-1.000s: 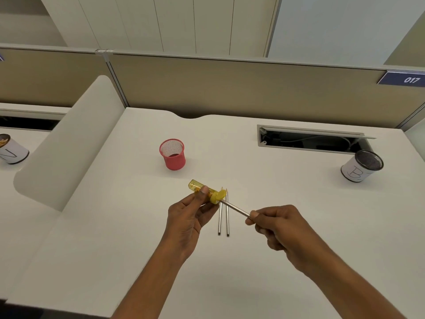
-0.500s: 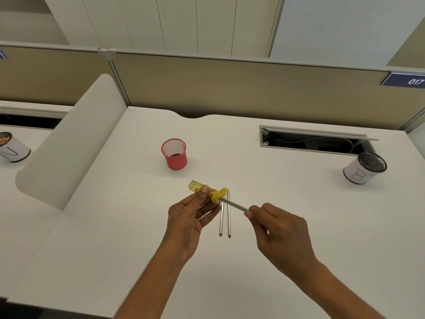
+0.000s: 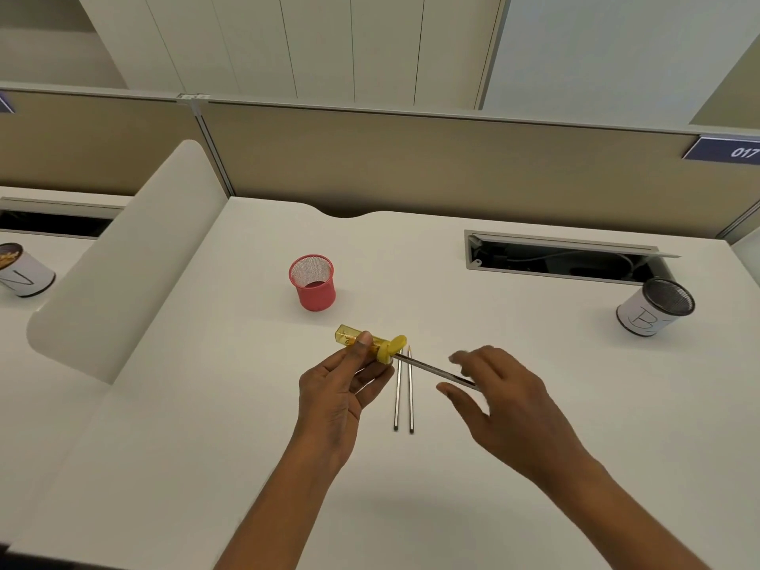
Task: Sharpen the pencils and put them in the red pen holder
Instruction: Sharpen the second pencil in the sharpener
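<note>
My left hand (image 3: 333,392) grips a yellow see-through sharpener (image 3: 348,336) just above the desk. A dark pencil (image 3: 427,370) sticks out of the sharpener's right end, slanting down to the right. My right hand (image 3: 506,401) is at the pencil's rear end, slightly blurred, with thumb and fingers spread apart on either side of the shaft. Two more pencils (image 3: 404,399) lie side by side on the desk below the sharpener, tips pointing away from me. The red mesh pen holder (image 3: 312,283) stands upright behind the sharpener, with no pencil visible inside.
A white desk (image 3: 205,405) with a curved divider panel (image 3: 123,257) on the left. A white cup marked B (image 3: 654,308) stands at the far right, in front of an open cable slot (image 3: 555,259). Another white cup (image 3: 22,271) sits on the neighbouring desk at left.
My right hand pinched the pencil's rear end before; now its thumb and fingers have spread apart around it. My left hand and the sharpener have stayed put.
</note>
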